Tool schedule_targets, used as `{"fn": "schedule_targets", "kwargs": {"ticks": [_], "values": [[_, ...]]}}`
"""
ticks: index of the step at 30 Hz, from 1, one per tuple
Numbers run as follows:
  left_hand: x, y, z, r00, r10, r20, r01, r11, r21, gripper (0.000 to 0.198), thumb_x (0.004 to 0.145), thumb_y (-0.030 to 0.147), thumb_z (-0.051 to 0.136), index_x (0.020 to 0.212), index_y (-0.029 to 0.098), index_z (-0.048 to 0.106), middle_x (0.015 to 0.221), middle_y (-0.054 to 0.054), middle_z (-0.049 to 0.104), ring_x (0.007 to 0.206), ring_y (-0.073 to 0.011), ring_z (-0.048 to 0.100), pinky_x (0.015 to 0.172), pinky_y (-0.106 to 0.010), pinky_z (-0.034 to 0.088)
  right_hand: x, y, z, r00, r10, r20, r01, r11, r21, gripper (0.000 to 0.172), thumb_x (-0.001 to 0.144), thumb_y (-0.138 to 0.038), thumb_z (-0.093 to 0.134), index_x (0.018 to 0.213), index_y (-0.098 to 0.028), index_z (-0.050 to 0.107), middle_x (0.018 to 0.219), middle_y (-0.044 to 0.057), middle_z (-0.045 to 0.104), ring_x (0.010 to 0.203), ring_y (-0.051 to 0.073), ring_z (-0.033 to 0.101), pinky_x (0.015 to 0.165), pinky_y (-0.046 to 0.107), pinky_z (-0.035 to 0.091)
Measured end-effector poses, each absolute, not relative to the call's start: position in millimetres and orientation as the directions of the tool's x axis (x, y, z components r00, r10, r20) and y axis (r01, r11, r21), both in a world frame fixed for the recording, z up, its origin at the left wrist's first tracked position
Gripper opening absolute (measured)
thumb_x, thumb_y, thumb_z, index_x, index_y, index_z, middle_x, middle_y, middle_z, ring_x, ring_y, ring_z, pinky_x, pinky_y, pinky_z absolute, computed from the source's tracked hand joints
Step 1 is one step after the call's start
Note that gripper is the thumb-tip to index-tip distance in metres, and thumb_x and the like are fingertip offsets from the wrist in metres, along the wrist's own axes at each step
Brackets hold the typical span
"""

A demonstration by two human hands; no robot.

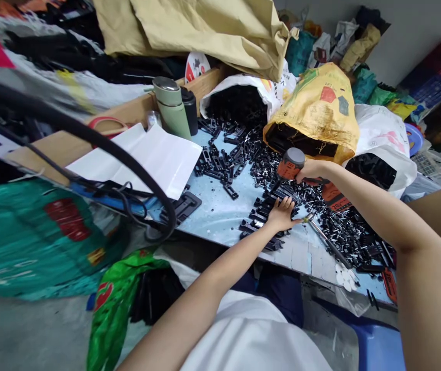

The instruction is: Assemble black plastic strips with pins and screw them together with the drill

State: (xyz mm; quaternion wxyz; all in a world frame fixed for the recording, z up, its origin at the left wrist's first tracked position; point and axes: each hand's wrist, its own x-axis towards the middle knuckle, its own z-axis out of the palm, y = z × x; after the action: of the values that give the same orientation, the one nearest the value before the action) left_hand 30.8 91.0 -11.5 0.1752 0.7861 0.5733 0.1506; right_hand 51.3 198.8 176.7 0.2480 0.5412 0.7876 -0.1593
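In the head view my right hand (313, 169) grips a red and black cordless drill (291, 164), its nose pointing down at a row of black plastic parts (257, 219). Below it my left hand (281, 214) lies on that row with fingers stretched out and spread. The drill's tip is hard to make out among the dark parts. Just right of my left hand is a hammer (328, 239) with a metal shaft and dark handle. Loose screws (269, 165) and small black pieces are heaped behind and to the right.
A yellow sack (313, 108) and white sacks (383, 134) of black parts stand at the back. On the left are a green tumbler (172, 108), white paper (139, 154) and a thick black cable (128, 154). A red-handled tool (389, 285) lies near the front right edge.
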Motion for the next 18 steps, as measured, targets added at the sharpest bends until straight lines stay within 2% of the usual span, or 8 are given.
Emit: {"fn": "schedule_targets", "kwargs": {"ticks": [4,8,11,16,18], "values": [[33,93,-17,0.299,0.953,0.051,0.835,-0.287,0.469,0.075,0.086,0.06,0.028,0.137,0.006,0.032,0.146,-0.016,0.026,0.137,-0.0271,0.019,0.112,-0.046,0.014,38,211,174,-0.261,0.737,-0.623,0.908,0.407,0.101,0.025,0.061,-0.023,0.067,0.082,-0.01,0.064,0.06,0.001,0.058,0.054,0.012,0.053,0.05,0.022,0.042],[33,94,-19,0.311,0.95,0.029,0.821,-0.284,0.495,0.075,0.086,0.06,0.025,0.138,0.006,0.03,0.147,-0.016,0.024,0.137,-0.028,0.017,0.111,-0.048,0.013,30,210,174,-0.278,0.722,-0.633,0.874,0.464,0.146,0.033,0.059,-0.031,0.07,0.084,-0.01,0.065,0.061,0.003,0.059,0.058,0.013,0.055,0.054,0.024,0.043],[32,95,-17,0.323,0.946,0.017,0.812,-0.286,0.508,0.074,0.086,0.06,0.024,0.138,0.008,0.03,0.147,-0.016,0.024,0.137,-0.0279,0.017,0.111,-0.049,0.013,27,195,179,-0.284,0.735,-0.616,0.844,0.497,0.203,0.028,0.06,-0.028,0.068,0.082,-0.01,0.066,0.061,0.003,0.058,0.059,0.014,0.056,0.054,0.024,0.043],[30,96,-12,0.325,0.946,0.006,0.808,-0.281,0.518,0.078,0.084,0.064,0.027,0.137,0.008,0.031,0.146,-0.016,0.026,0.137,-0.0276,0.018,0.111,-0.048,0.013,25,173,184,-0.283,0.707,-0.648,0.865,0.48,0.145,0.024,0.063,-0.021,0.062,0.085,-0.011,0.065,0.059,0.002,0.058,0.055,0.012,0.054,0.051,0.021,0.041],[30,96,-11,0.32,0.947,-0.001,0.809,-0.273,0.521,0.079,0.084,0.065,0.029,0.138,0.007,0.031,0.146,-0.017,0.026,0.137,-0.0271,0.017,0.112,-0.047,0.012,24,172,182,-0.282,0.703,-0.652,0.851,0.498,0.169,0.024,0.062,-0.02,0.062,0.084,-0.011,0.065,0.059,0.002,0.058,0.054,0.011,0.053,0.05,0.021,0.04]]}}
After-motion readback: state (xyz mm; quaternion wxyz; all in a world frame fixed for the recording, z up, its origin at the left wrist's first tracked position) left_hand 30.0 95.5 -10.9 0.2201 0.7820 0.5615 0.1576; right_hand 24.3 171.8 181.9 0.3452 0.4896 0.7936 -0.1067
